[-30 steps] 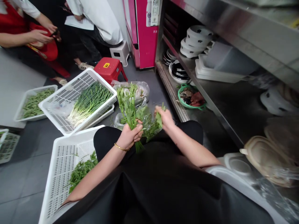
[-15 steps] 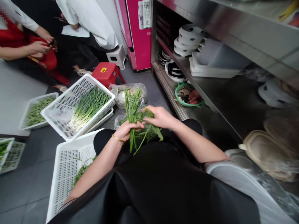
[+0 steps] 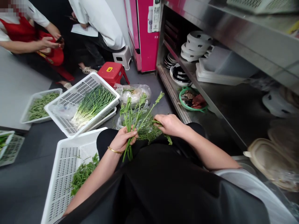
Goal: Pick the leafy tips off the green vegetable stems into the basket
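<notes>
My left hand (image 3: pixel 124 137), a bracelet at its wrist, is closed around several leafy green stems (image 3: pixel 128 119) that fan out above the fist and poke out below it. To the right, my right hand (image 3: pixel 170 124) pinches some green leaves (image 3: pixel 168 138), apart from the stems. Beneath both hands, in front of my knees, lies a heap of green trimmings (image 3: pixel 149 134) on clear plastic. At my left, a white perforated basket (image 3: pixel 61 161) holds loose leafy greens (image 3: pixel 84 174).
A tilted white basket (image 3: pixel 59 107) carries spring onions (image 3: pixel 95 102); green beans (image 3: pixel 43 107) fill another behind. A red stool (image 3: pixel 111 71) and stuffed plastic bag (image 3: pixel 137 91) stand ahead. Steel shelving (image 3: pixel 224 118) runs along my right, with a green colander (image 3: pixel 183 104). Two people are at the back left.
My right hand has drawn away to the right with leaves in its fingers. The stems in my left hand have spread apart. The view has shifted slightly left.
</notes>
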A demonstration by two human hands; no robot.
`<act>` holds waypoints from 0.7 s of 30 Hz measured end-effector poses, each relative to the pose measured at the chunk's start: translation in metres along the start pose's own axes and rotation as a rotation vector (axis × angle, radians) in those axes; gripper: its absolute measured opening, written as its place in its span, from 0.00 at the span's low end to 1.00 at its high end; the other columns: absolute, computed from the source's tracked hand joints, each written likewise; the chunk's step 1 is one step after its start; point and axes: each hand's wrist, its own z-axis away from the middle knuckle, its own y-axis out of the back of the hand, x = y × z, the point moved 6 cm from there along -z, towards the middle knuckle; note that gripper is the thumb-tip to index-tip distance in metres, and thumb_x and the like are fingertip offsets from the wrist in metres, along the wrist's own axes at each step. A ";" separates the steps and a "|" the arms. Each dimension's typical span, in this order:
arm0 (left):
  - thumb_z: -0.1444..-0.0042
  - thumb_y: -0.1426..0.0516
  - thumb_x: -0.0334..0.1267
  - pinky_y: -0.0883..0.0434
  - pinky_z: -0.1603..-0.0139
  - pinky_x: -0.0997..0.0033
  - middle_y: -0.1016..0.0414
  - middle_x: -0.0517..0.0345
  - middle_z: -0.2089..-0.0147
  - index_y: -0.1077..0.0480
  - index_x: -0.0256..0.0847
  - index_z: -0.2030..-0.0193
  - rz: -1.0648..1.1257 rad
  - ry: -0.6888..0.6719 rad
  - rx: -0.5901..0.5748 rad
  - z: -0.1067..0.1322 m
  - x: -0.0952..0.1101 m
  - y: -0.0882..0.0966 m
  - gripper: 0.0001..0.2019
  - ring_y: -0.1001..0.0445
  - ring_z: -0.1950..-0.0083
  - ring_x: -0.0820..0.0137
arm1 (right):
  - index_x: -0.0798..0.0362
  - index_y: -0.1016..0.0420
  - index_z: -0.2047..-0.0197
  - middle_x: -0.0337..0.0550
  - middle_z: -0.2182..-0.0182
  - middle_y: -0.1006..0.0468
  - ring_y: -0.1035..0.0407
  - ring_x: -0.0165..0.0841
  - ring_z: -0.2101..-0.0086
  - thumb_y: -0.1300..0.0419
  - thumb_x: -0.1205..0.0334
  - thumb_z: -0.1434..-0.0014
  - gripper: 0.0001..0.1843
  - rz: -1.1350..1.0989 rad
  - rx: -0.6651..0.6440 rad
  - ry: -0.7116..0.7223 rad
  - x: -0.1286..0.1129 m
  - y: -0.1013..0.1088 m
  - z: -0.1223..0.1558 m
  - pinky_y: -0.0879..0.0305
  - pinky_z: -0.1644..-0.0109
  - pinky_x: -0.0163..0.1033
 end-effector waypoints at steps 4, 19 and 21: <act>0.58 0.35 0.34 0.45 0.88 0.82 0.28 0.59 0.79 0.36 0.36 0.70 -0.015 -0.050 0.006 0.002 0.009 -0.002 0.13 0.38 0.86 0.79 | 0.54 0.33 0.54 0.48 0.59 0.24 0.29 0.34 0.60 0.51 0.60 0.38 0.12 -0.082 0.292 -0.064 0.012 0.039 0.014 0.40 0.60 0.35; 0.58 0.34 0.35 0.48 0.87 0.83 0.29 0.59 0.79 0.34 0.34 0.68 -0.192 0.032 -0.034 0.021 0.005 0.015 0.14 0.43 0.87 0.84 | 0.55 0.31 0.72 0.40 0.76 0.29 0.36 0.28 0.74 0.49 0.57 0.41 0.13 -0.558 0.054 0.117 0.019 0.019 0.004 0.44 0.68 0.33; 0.58 0.34 0.35 0.48 0.87 0.83 0.30 0.60 0.79 0.34 0.35 0.68 -0.207 0.029 -0.009 0.020 0.003 0.017 0.14 0.43 0.86 0.83 | 0.53 0.33 0.73 0.37 0.79 0.32 0.40 0.27 0.78 0.50 0.52 0.41 0.15 -0.884 0.347 -0.153 0.050 0.028 0.016 0.45 0.72 0.33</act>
